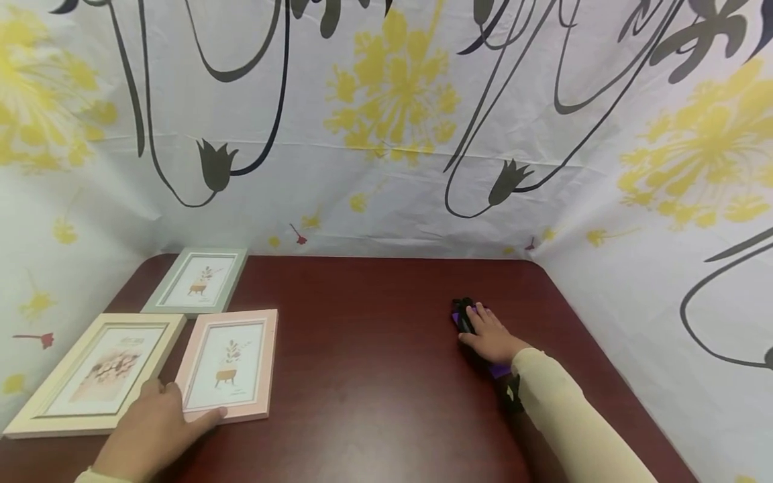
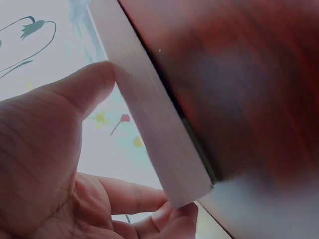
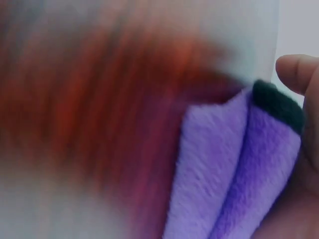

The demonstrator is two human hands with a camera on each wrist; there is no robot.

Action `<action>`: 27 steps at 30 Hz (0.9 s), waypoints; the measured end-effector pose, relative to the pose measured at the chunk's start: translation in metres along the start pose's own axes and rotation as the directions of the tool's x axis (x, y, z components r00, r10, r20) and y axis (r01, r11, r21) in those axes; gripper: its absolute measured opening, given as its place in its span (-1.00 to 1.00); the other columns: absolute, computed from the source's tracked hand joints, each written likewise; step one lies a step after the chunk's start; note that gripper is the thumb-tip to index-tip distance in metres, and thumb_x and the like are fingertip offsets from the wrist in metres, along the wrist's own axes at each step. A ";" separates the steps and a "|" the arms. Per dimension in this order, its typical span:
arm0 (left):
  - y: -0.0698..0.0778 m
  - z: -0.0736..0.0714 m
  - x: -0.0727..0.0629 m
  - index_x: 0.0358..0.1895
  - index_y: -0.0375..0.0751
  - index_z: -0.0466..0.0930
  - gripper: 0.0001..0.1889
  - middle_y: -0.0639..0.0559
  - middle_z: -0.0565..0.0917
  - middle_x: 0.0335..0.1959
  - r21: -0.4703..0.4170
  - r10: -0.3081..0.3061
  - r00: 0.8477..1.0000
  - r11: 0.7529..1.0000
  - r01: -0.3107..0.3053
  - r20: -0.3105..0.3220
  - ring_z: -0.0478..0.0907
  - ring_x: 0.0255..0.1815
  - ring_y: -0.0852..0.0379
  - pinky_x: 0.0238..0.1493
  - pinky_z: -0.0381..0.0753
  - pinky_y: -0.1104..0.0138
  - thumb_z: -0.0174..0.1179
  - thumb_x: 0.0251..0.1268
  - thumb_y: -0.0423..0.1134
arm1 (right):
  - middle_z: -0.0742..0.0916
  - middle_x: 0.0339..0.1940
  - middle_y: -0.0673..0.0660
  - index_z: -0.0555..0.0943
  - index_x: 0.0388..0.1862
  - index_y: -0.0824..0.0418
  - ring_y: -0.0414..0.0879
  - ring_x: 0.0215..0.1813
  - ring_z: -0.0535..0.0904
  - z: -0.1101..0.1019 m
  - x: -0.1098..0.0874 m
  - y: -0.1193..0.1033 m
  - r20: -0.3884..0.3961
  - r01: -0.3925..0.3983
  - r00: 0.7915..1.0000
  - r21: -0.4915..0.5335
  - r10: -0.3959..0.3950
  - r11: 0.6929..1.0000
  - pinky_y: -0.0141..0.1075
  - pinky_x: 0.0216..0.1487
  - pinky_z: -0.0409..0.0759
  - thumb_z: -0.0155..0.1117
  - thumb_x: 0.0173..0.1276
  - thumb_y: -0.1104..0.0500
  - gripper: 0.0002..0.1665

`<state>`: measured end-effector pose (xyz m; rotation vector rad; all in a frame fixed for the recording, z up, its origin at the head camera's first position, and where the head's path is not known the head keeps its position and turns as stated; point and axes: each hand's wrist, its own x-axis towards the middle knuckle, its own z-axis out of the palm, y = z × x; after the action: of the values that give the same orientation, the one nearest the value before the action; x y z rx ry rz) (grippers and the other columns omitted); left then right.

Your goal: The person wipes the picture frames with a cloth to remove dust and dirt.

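Note:
My left hand point(image 1: 153, 426) grips the near-left corner of a pink picture frame point(image 1: 270, 362); the thumb lies along its front edge and the fingers are at its left side. In the left wrist view the thumb and bent fingers touch the edge of the frame point(image 2: 149, 119), close over the dark red table. On the right, my right hand point(image 1: 496, 341) rests with its fingers spread on a purple cloth point(image 1: 500, 370) with black parts showing beside the fingers. The right wrist view shows the plush cloth point(image 3: 214, 164) folded, with a dark trim at one end, under the palm.
A cream picture frame point(image 1: 57, 428) lies left of the pink one, and a pale green frame point(image 1: 237, 272) lies behind both. The dark red table point(image 1: 374, 349) spans between the hands. A white patterned curtain point(image 1: 374, 201) hangs along its back and sides.

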<state>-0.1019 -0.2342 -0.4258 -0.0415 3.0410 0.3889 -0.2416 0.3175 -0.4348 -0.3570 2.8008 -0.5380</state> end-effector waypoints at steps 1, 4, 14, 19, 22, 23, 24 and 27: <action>0.000 0.000 0.000 -0.10 -0.93 0.35 0.14 -0.56 0.36 -0.29 0.002 0.012 1.000 1.000 -0.011 -0.010 0.52 -0.44 -0.22 -0.29 0.59 -0.12 0.31 0.01 0.41 | -0.11 0.56 0.52 -0.09 0.57 0.46 0.46 0.54 -0.25 -0.002 0.000 0.002 0.006 0.010 1.000 0.009 -0.010 1.000 0.35 0.43 -0.18 -0.08 0.60 -0.08 -0.13; 0.005 0.001 0.001 -0.11 -0.89 0.39 0.11 -0.44 0.38 -0.35 0.012 0.062 0.996 0.998 -0.062 -0.068 0.47 -0.44 -0.15 -0.30 0.57 -0.08 0.34 -0.02 0.40 | -0.08 0.55 0.55 -0.05 0.56 0.47 0.51 0.52 -0.22 -0.007 -0.003 0.008 0.000 0.049 0.999 0.023 -0.049 0.999 0.36 0.42 -0.19 -0.13 0.62 -0.05 -0.18; 0.036 0.009 0.004 -0.12 -0.83 0.40 0.02 -0.39 0.36 -0.31 -0.028 0.141 0.977 0.989 -0.147 -0.157 0.47 -0.53 -0.09 -0.44 0.59 -0.01 0.40 -0.03 0.31 | -0.06 0.57 0.49 -0.06 0.60 0.36 0.53 0.50 -0.16 0.001 -0.003 0.008 -0.038 0.020 0.999 -0.087 -0.023 0.996 0.50 0.27 0.02 -0.07 0.58 -0.19 -0.08; 0.052 0.014 0.013 -0.08 -0.80 0.44 -0.07 -0.42 0.40 -0.23 -0.045 0.191 0.972 0.979 -0.199 -0.133 0.52 -0.48 -0.09 -0.37 0.62 -0.01 0.40 0.02 0.22 | -0.06 0.58 0.46 -0.08 0.60 0.36 0.50 0.52 -0.16 0.006 -0.002 0.005 -0.031 0.007 0.999 -0.126 -0.011 0.992 0.46 0.32 0.02 -0.04 0.58 -0.16 -0.09; 0.065 0.016 0.021 0.00 -0.76 0.45 -0.19 -0.45 0.42 -0.14 -0.082 0.215 0.973 0.972 -0.222 -0.081 0.56 -0.44 -0.08 -0.32 0.65 0.00 0.36 0.14 0.11 | -0.05 0.58 0.46 -0.06 0.60 0.35 0.50 0.52 -0.15 0.009 -0.002 0.006 -0.042 0.028 0.999 -0.139 -0.034 0.990 0.45 0.32 0.02 -0.05 0.57 -0.18 -0.08; 0.069 0.017 0.025 0.03 -0.74 0.46 -0.23 -0.45 0.43 -0.11 -0.095 0.229 0.971 0.968 -0.234 -0.067 0.57 -0.41 -0.07 -0.29 0.65 0.00 0.34 0.18 0.07 | -0.04 0.59 0.45 -0.05 0.60 0.35 0.49 0.52 -0.14 0.010 -0.003 0.006 -0.047 0.032 0.998 -0.136 -0.039 0.990 0.44 0.33 0.02 -0.05 0.57 -0.18 -0.09; 0.073 0.017 0.028 0.05 -0.70 0.47 -0.28 -0.43 0.45 -0.10 -0.108 0.242 0.969 0.963 -0.247 -0.055 0.57 -0.38 -0.06 -0.26 0.65 0.00 0.33 0.20 0.02 | -0.03 0.58 0.46 -0.03 0.60 0.36 0.50 0.52 -0.13 0.012 -0.004 0.006 -0.055 0.042 0.997 -0.137 -0.050 0.990 0.45 0.32 0.02 -0.05 0.57 -0.18 -0.09; 0.081 0.018 0.040 0.12 -0.58 0.51 -0.40 -0.27 0.52 -0.16 -0.159 0.278 0.960 0.947 -0.279 -0.027 0.55 -0.29 -0.01 -0.17 0.63 0.02 0.32 0.23 -0.08 | -0.01 0.59 0.44 0.01 0.59 0.35 0.47 0.53 -0.11 0.017 -0.007 0.006 -0.075 0.053 0.995 -0.119 -0.062 0.992 0.46 0.33 -0.02 -0.02 0.57 -0.16 -0.11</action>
<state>-0.1431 -0.1517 -0.4257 0.3828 3.0153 0.6555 -0.2308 0.3199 -0.4506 -0.4511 2.9136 -0.4097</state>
